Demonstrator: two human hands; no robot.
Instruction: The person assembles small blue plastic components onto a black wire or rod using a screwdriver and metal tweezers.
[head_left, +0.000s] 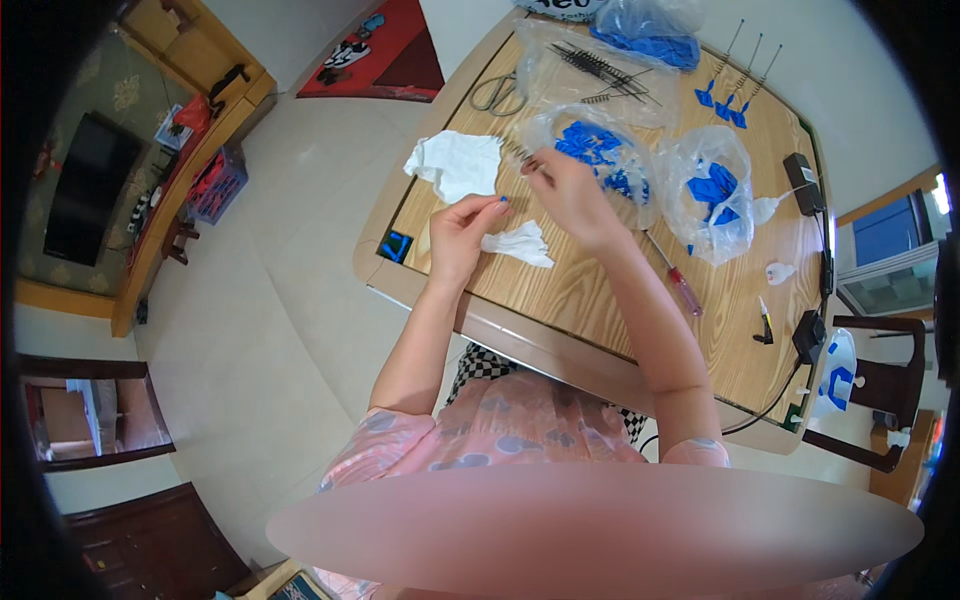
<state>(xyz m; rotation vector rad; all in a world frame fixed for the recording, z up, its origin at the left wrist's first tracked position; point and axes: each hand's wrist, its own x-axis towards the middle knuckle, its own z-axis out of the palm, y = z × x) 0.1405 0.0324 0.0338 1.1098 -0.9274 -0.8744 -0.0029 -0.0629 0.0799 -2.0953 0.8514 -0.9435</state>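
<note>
My left hand (457, 240) is closed in a pinch above the near edge of the table, with a tiny blue piece (503, 200) at its fingertips. My right hand (568, 192) also pinches, just in front of a clear bag of small blue parts (590, 143). Something thin and dark shows at its fingertips, too small to name. Between and beside the hands lie a crumpled white cloth (460, 165) and a smaller white piece of cloth (520, 244). A screwdriver (684, 290) with a red handle rests right of my right forearm.
Scissors (498, 95) and a clear bag with dark coiled rods (605, 75) lie farther back. Another bag of blue pieces (712, 190) sits to the right. Three blue-ended rods (738, 108) stand far right. A black power adapter (808, 338) trails a cable along the right edge.
</note>
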